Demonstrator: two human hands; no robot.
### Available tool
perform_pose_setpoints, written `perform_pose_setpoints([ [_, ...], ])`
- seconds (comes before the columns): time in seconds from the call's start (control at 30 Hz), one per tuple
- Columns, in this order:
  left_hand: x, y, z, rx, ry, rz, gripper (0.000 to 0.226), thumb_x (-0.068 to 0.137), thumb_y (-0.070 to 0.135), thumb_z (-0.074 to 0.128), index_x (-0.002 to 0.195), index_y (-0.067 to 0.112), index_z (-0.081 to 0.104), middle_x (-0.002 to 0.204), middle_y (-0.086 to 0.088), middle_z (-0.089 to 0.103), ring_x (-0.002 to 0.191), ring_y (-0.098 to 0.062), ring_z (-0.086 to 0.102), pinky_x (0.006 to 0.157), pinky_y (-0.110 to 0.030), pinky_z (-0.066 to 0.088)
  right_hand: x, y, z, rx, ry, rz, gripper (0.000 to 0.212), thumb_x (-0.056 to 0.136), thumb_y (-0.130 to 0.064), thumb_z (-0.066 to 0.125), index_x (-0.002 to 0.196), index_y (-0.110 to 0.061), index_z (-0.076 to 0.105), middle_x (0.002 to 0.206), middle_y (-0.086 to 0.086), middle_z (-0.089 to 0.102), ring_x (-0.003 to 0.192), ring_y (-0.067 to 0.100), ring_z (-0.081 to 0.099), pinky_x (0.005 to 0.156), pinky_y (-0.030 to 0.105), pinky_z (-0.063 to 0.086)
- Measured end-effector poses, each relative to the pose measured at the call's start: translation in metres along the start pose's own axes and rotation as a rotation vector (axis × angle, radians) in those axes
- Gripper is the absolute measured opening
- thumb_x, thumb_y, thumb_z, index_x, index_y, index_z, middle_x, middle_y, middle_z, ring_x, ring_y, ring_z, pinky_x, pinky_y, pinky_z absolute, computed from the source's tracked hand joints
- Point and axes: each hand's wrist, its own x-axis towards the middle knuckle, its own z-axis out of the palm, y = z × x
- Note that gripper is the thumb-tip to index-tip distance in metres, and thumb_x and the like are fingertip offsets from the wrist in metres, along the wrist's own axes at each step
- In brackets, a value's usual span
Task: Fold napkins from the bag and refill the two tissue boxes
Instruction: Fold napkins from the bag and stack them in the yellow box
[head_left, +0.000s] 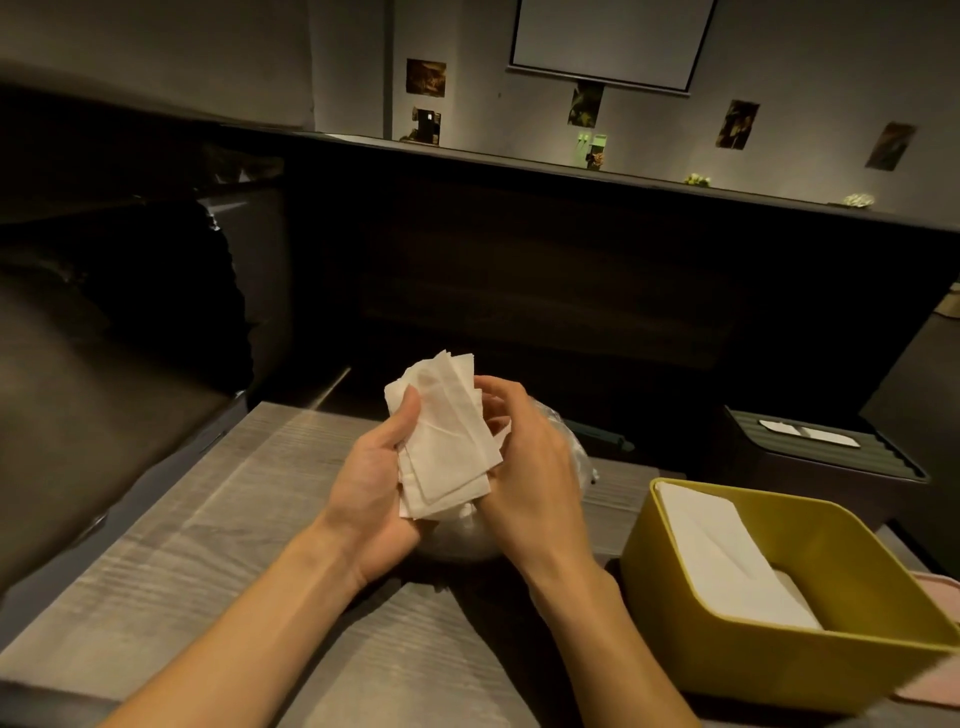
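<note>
A small stack of white folded napkins (445, 436) is held above the grey wood table (197, 525). My left hand (371, 493) grips the stack from below, thumb pressed on its left side. My right hand (524, 467) curls its fingers around the stack's right edge. Beneath both hands lies a clear plastic bag (563, 441), mostly hidden. To the right stands an open yellow tissue box (675, 639) with white napkins (727, 561) lying inside. Further back on the right sits a dark ribbed tissue box (821, 457) with a slot in its lid.
A dark sofa seat (88, 395) runs along the left of the table. A dark partition wall (571, 270) rises behind the table. A pink object's edge (935, 691) shows at the far right, behind the yellow box.
</note>
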Motion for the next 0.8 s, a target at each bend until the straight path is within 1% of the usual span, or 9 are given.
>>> perform_pose_setpoints([
  [0.13,0.001,0.001,-0.001,-0.027,-0.002,-0.007,0.054,0.105,0.051,0.041,0.141,0.015,0.059,0.136,-0.015,0.067,0.126,-0.033,0.065,0.111,-0.052,0.042,0.001,0.002,-0.001,-0.105,0.124,-0.004,0.035,0.092,-0.042,0.074,0.124,-0.045,0.061,0.100,-0.034,0.057,0.089,-0.005,0.061,0.083,0.029,0.056],
  [0.23,0.003,0.003,-0.003,-0.085,0.008,-0.010,0.058,0.105,0.053,0.039,0.142,0.013,0.059,0.138,-0.014,0.066,0.128,-0.032,0.063,0.115,-0.053,0.039,0.004,0.005,-0.005,-0.094,0.243,0.035,0.020,0.095,-0.048,0.069,0.113,-0.046,0.062,0.098,-0.033,0.059,0.092,-0.004,0.061,0.085,0.036,0.057],
  [0.33,0.005,0.004,-0.004,-0.088,0.044,0.018,0.060,0.106,0.054,0.036,0.136,0.010,0.063,0.133,-0.016,0.068,0.124,-0.033,0.066,0.116,-0.055,0.038,0.009,0.004,-0.014,0.166,0.412,0.068,0.028,0.093,-0.038,0.075,0.119,-0.036,0.065,0.107,-0.025,0.066,0.105,0.000,0.063,0.091,0.031,0.057],
  [0.4,0.006,0.002,-0.003,0.015,0.067,0.033,0.059,0.107,0.054,0.034,0.132,0.010,0.064,0.127,-0.016,0.072,0.117,-0.032,0.070,0.110,-0.055,0.044,0.012,0.001,-0.019,0.412,0.452,0.062,0.036,0.091,-0.027,0.079,0.123,-0.026,0.063,0.110,-0.018,0.068,0.107,0.002,0.066,0.087,0.023,0.058],
  [0.47,0.005,0.001,0.000,0.103,0.073,0.028,0.054,0.107,0.051,0.036,0.126,0.013,0.068,0.122,-0.015,0.074,0.112,-0.032,0.072,0.103,-0.054,0.049,0.012,0.001,-0.018,0.449,0.389,0.056,0.033,0.090,-0.026,0.080,0.117,-0.026,0.061,0.106,-0.018,0.068,0.106,0.002,0.067,0.086,0.020,0.057],
  [0.53,0.004,0.000,0.001,0.136,0.079,0.034,0.044,0.106,0.046,0.044,0.126,0.015,0.068,0.122,-0.016,0.074,0.113,-0.034,0.072,0.102,-0.056,0.050,0.012,0.005,-0.010,0.301,0.266,0.046,0.022,0.092,-0.032,0.077,0.110,-0.032,0.065,0.106,-0.022,0.067,0.108,-0.001,0.064,0.089,0.021,0.054],
  [0.6,0.003,0.000,0.001,0.138,0.077,0.037,0.042,0.101,0.039,0.055,0.134,0.015,0.064,0.127,-0.018,0.071,0.117,-0.036,0.069,0.104,-0.056,0.049,0.011,0.010,-0.004,0.113,0.192,0.025,0.012,0.094,-0.040,0.072,0.106,-0.036,0.070,0.115,-0.025,0.064,0.117,-0.006,0.057,0.096,0.016,0.045],
  [0.67,0.003,0.001,-0.001,0.150,0.067,0.051,0.044,0.096,0.033,0.063,0.136,0.015,0.063,0.127,-0.017,0.071,0.117,-0.035,0.069,0.103,-0.054,0.051,0.009,0.011,-0.003,-0.006,0.145,0.004,0.019,0.096,-0.049,0.067,0.108,-0.036,0.073,0.123,-0.026,0.059,0.122,-0.009,0.049,0.096,0.012,0.035],
  [0.8,0.000,0.002,0.003,0.159,0.082,0.103,0.035,0.092,0.023,0.068,0.126,0.015,0.068,0.118,-0.014,0.076,0.111,-0.031,0.073,0.097,-0.049,0.054,0.005,0.009,-0.005,-0.163,0.022,-0.058,0.046,0.088,-0.069,0.066,0.124,-0.041,0.067,0.134,-0.027,0.053,0.127,-0.010,0.040,0.101,0.016,0.030],
])
